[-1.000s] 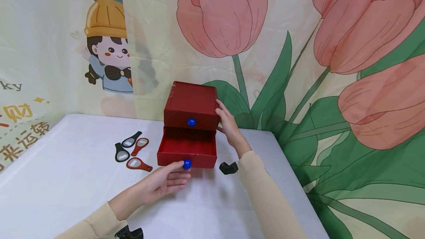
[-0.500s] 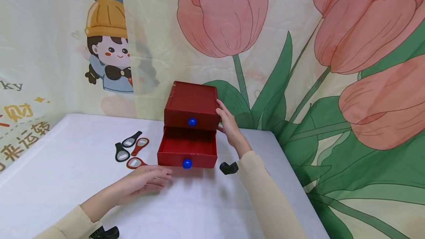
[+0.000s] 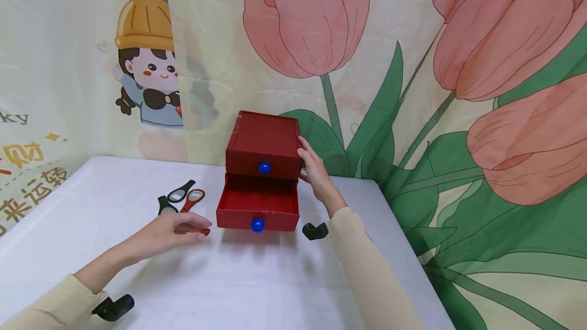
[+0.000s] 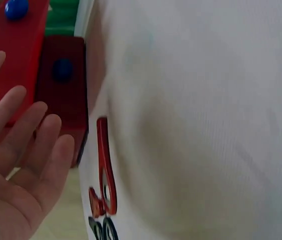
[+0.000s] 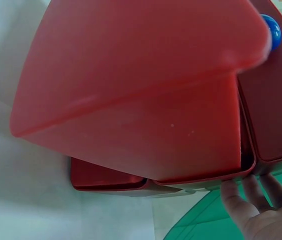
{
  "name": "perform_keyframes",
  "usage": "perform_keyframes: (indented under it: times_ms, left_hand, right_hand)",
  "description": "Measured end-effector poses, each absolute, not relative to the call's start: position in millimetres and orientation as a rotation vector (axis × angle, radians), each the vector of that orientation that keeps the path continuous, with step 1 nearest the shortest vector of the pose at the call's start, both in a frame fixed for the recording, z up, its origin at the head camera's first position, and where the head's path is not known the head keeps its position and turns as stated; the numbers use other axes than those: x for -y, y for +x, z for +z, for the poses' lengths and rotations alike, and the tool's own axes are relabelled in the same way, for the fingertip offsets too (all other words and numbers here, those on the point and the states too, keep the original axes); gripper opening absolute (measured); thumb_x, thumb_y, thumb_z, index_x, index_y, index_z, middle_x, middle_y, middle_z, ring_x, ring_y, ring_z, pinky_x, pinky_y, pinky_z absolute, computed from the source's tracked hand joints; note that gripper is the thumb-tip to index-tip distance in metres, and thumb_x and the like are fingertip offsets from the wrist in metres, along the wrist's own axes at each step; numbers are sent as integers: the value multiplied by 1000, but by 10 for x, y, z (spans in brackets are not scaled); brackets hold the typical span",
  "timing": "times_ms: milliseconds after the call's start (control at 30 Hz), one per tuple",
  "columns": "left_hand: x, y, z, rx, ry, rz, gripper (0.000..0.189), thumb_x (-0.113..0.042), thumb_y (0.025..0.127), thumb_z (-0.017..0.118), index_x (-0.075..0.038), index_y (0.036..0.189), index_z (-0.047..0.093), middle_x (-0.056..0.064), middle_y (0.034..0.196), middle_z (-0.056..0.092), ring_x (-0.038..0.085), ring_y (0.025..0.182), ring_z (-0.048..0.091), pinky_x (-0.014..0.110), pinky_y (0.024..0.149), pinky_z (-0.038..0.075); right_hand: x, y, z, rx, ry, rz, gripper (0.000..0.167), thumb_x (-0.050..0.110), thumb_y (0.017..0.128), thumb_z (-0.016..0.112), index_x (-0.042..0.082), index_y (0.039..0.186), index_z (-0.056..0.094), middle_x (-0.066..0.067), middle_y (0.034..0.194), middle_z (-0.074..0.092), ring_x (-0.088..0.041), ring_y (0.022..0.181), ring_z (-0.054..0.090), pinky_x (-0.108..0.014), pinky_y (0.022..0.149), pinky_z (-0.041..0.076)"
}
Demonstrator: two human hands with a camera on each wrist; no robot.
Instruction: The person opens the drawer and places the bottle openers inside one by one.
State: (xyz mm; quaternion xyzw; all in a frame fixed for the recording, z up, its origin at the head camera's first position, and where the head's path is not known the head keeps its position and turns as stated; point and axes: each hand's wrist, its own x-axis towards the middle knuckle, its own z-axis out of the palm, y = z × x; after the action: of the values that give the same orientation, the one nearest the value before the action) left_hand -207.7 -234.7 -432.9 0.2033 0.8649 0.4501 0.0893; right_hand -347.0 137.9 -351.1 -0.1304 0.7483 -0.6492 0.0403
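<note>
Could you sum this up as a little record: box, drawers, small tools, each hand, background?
Box: dark red drawer box on a white-covered table
Upper drawer: shut, blue knob
Lower drawer: pulled out, also blue-knobbed
Small tools: four, resembling bottle openers; two red, two black, left of the box
Left hand: at the front red tool, fingers and thumb apart; no firm grip shows
Right hand: fingers touching the box's right side
Background: cloth printed with pink tulips and a cartoon figure
</note>
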Motion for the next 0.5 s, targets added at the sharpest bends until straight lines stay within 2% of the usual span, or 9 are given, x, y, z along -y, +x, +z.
perform_keyframes:
  times_ms: [67,200,333,500]
  left_hand:
    - [2414,-2113,-4300,-2622,666,1300,38,-34,99,78,-17,132,72,2,122,77,10,108,72,24,91,58]
    - [2500,-2169,-4250,-2786,736,1133,40,-39,95,81,-24,131,73,-1,125,75,18,107,69,32,88,60]
    - [2566,-2243,-4255,-2948,821,919,42,-40,91,85,-30,130,74,-5,129,73,25,116,66,44,92,58]
    - [2634,-2363,-4313,-3008,923,774,44,-31,89,87,-29,130,74,-2,132,72,31,124,64,55,99,55]
  right_hand:
    - [-1369,-3469,-3506,-2288,-400,-1990,57,43,111,43,44,166,29,0,170,33,-34,152,39,-62,120,39]
    - [-1365,-3460,-3493,-2290,-407,-1993,57,42,111,42,43,167,29,-2,171,32,-35,151,40,-63,119,39]
    - [-1357,-3461,-3491,-2300,-409,-1984,59,43,110,43,42,167,29,-2,170,33,-35,151,40,-63,119,40]
    - [-1355,-3468,-3505,-2302,-394,-1981,58,43,111,42,43,167,28,-1,169,34,-34,151,40,-62,119,40]
